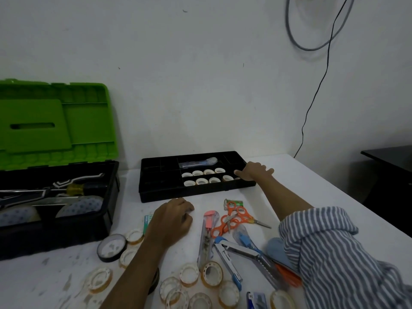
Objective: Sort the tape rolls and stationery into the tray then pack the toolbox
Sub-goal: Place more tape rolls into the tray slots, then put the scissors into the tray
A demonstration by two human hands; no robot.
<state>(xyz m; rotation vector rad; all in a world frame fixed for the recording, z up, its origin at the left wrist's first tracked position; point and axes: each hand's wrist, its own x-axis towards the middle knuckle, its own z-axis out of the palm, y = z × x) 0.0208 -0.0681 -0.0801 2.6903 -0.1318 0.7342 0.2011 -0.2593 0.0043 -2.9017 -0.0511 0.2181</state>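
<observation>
Many loose tape rolls [211, 274] lie scattered along the near edge of the table [323, 188], with a black tape roll [111, 247] a little further in toward the left. Right of them, a stapler [227, 262], a pink cutter [208, 228] and orange scissors [231, 219] lie in a tangle, partly under the striped sleeve [334, 253].

Toward the table's middle, the left hand [171, 219] rests knuckles-up on the surface with its fingers curled under. I cannot tell whether it holds anything.

Beyond it the black tray [156, 190] sits near the far edge. Small rolls [201, 181] stand in two rows in its middle compartments. The right hand [254, 171] is over the tray's right end, well apart from the left, fingers spread and nothing visibly pinched; one roll sits just beside its thumb.

At the left edge stands the toolbox [55, 219], green lid [55, 121] raised, with tools inside.

The risks, as I judge them:
- The sleeve may snag the scissors or stapler as the arm draws back, and sweep near-edge rolls onto the floor.
- A careless brush from the right hand could topple the standing rows.
- Leaning on the tray's end could shove it against the wall.
</observation>
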